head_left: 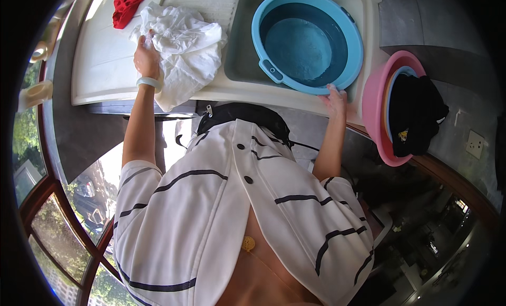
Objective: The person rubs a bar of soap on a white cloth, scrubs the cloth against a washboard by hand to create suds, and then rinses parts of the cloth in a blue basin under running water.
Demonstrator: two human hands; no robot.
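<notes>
A crumpled white cloth (185, 49), wet-looking, lies on the white washboard counter, one end hanging over the front edge. My left hand (147, 60), with suds on its fingers and a pale bangle at the wrist, grips the cloth's left side. To the right, a blue plastic basin (259, 41) sits tilted in the sink, with clear water in it. My right hand (335, 101) holds the basin's near rim at its lower right, fingertips over the edge. Some foam clings to those fingers too.
A red cloth (127, 7) lies at the back left of the counter (104, 65). The sink (241, 65) surrounds the blue basin. At the right, nested basins, the outer one pink (375, 104), hold black clothing (415, 112). A wall socket (474, 144) is beyond them; windows are at left.
</notes>
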